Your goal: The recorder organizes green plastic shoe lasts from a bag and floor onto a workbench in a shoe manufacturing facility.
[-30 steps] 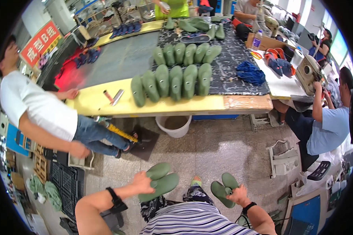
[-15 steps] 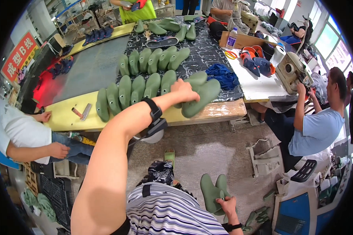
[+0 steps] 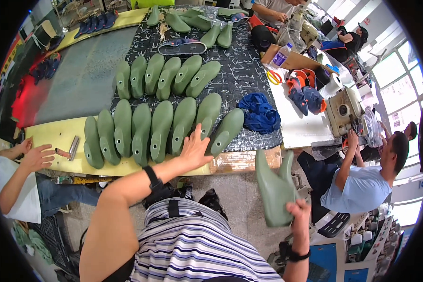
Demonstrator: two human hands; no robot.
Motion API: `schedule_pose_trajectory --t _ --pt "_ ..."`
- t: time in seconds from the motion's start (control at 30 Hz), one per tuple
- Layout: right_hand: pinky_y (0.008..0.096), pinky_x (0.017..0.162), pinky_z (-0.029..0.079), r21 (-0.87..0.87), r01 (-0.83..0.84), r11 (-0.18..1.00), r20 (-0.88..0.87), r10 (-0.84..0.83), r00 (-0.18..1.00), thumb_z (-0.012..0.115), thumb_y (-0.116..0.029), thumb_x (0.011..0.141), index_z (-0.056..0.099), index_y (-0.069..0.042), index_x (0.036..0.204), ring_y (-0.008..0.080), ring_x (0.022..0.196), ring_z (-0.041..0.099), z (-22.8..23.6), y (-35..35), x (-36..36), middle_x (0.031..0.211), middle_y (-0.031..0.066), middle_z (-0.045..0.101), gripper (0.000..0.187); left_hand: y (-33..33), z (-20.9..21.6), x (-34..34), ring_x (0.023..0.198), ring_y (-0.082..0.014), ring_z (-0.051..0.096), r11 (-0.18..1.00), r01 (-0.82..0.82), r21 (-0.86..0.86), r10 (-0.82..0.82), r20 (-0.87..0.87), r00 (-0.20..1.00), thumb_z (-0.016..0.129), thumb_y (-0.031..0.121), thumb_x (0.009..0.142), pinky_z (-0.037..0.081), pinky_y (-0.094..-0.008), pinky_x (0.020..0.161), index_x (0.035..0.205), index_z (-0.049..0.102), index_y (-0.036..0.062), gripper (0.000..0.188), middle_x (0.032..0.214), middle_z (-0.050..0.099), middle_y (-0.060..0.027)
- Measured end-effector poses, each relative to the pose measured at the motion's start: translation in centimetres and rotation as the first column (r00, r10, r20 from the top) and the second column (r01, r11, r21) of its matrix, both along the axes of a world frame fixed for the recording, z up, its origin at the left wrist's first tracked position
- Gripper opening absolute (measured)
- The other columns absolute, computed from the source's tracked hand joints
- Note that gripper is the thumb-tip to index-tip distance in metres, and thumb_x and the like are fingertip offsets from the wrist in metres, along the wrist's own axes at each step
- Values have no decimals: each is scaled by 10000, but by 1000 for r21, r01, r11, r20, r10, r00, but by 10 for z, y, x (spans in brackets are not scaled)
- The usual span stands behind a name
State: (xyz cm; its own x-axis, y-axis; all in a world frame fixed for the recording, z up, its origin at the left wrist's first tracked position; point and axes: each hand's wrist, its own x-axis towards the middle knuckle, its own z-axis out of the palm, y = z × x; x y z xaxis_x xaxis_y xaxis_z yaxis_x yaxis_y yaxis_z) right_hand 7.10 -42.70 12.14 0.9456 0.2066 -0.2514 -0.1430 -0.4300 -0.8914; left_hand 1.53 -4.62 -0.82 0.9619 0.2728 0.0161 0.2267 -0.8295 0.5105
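Note:
Green shoe lasts [image 3: 141,129] stand in a row along the near table edge, each with a small hole near its top. At that row's right end, my left hand [image 3: 192,150] rests with fingers spread against the last two lasts, one of them leaning outward [image 3: 228,130]. My right hand [image 3: 298,211] grips a pair of green shoe lasts [image 3: 273,195], held up off the table's front right corner; one partly hides the other. A second row of lasts [image 3: 167,77] stands farther back.
A hammer [image 3: 70,149] lies on the yellow board near a co-worker's hands at left. Blue cloth [image 3: 257,113] lies to the right of the rows. Beyond are orange scissors [image 3: 274,77], a bottle [image 3: 281,55], shoes [image 3: 305,94] and a sewing machine [image 3: 343,109], where another person sits.
The lasts my left hand gripped now stand at the near row's right end, and that hand has opened. My right hand has risen with its pair. The view has shifted.

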Motion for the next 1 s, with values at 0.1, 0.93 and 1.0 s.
schedule_pose_trajectory --t 0.1,0.93,1.0 --pt "258 605 407 163 -85 983 -112 104 988 666 -177 673 600 53 728 135 659 504 15 70 85 739 31 501 245 -3 9 -14 1187 -445 347 993 -35 -116 51 137 989 726 251 671 345 -512 926 1079 498 23 520 1331 228 -302" --pt "489 930 350 -452 -487 747 573 662 484 628 -326 785 436 -33 1267 458 1116 423 -136 336 272 1232 328 415 596 -13 10 -23 1116 -327 413 627 -753 202 714 239 658 736 230 637 291 -448 898 1160 440 -16 649 1166 427 -185" --pt "483 942 342 -464 -580 669 555 730 397 609 -300 807 420 -34 1282 445 1156 401 -127 313 252 1299 301 353 576 -6 7 -20 1085 -309 437 627 -747 223 701 257 665 735 243 637 291 -443 890 1154 445 -17 647 1138 454 -177"
